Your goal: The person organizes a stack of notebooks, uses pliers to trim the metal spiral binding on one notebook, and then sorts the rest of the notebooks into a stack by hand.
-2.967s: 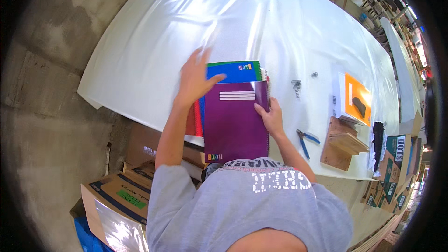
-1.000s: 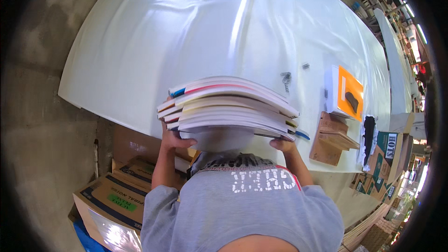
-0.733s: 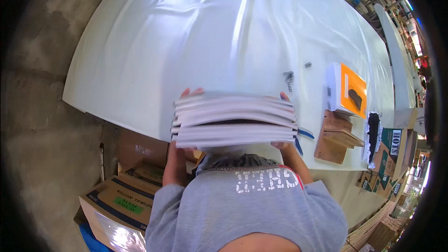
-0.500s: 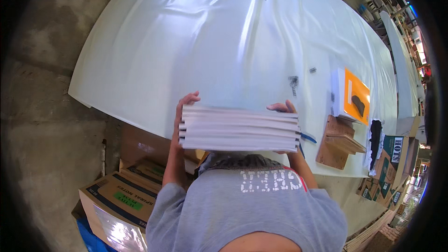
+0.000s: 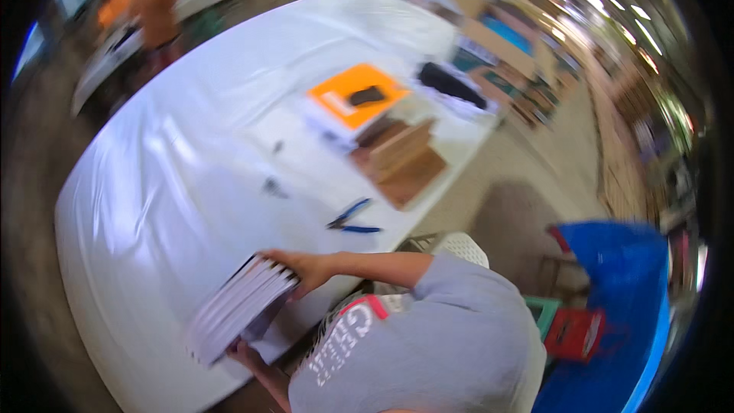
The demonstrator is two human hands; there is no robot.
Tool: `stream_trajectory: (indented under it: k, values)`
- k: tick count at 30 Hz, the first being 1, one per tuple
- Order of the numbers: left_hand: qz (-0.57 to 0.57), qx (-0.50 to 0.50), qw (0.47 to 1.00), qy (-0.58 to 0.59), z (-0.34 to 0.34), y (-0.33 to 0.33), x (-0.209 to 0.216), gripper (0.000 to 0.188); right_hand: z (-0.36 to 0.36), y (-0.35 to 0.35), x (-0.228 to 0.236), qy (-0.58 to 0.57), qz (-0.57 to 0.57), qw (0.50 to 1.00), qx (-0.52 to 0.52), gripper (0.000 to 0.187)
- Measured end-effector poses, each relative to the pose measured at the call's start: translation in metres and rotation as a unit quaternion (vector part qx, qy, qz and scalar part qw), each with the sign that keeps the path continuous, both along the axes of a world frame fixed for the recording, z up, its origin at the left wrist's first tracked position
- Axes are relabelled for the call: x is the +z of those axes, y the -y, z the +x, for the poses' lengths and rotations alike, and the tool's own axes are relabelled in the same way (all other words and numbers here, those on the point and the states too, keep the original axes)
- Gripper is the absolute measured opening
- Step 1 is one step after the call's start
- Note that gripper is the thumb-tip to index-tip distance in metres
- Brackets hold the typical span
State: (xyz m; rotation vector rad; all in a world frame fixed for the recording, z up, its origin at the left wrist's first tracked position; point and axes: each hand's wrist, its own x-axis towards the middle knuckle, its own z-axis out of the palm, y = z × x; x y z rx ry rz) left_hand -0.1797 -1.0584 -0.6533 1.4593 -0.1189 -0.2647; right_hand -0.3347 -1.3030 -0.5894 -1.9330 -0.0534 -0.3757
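Observation:
Between my two hands is a stack of notebooks (image 5: 238,302), tilted, with pale page edges and dark covers, over the near edge of the white-covered table (image 5: 145,206). My right hand (image 5: 300,269) is closed on the end nearest the pliers, fingers over its upper edge. My left hand (image 5: 241,349) grips the stack from its near side; its fingers are partly hidden and blurred. Blue-handled pliers (image 5: 352,218) lie spread on the table beyond my right hand. Small dark wire coils (image 5: 274,187) lie farther off, blurred.
A brown wooden stand (image 5: 405,160) is near the table's right edge. Behind it is an orange-topped stack (image 5: 348,92) bearing a dark object (image 5: 367,95). A black item (image 5: 451,84) lies near cardboard boxes (image 5: 497,46). A blue tarp (image 5: 612,283) is at right; another person (image 5: 155,11) stands far left.
The view has swung right, bringing the chair, blue tarp and boxes into sight. The notebook stack, held level before my body earlier, now appears slanted, still between both hands.

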Motion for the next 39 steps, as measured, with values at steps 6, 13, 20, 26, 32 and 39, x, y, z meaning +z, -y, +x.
stream_trajectory:
  k: [6, 13, 20, 26, 32, 39]
  values:
    - [0.038, -0.071, 0.99, 0.119, -0.013, 0.022, 0.021, 0.029, -0.015, -0.015, -0.018, 0.121, 0.187, 0.973, -0.052, 0.086]
    - [0.016, -0.214, 0.967, 0.134, 0.001, 0.019, 0.024, 0.047, -0.017, -0.004, -0.018, 0.088, 0.087, 0.981, -0.149, 0.111]
    - [-0.069, -0.104, 0.975, 0.182, -0.006, 0.046, -0.009, 0.071, -0.031, 0.015, 0.011, -0.002, 0.191, 0.981, -0.021, 0.104]
    - [-0.084, -0.093, 0.976, 0.18, -0.006, 0.054, -0.01, 0.079, -0.014, 0.021, -0.01, -0.04, 0.112, 0.987, -0.11, 0.101]
    - [0.064, -0.069, 0.991, 0.091, -0.029, 0.056, -0.009, 0.083, -0.027, 0.053, -0.041, 0.045, 0.021, 0.999, 0.002, 0.088]
    - [0.11, -0.055, 0.98, 0.157, -0.013, 0.101, 0.072, 0.046, 0.009, 0.082, -0.017, -0.023, 0.053, 0.998, 0.004, 0.095]
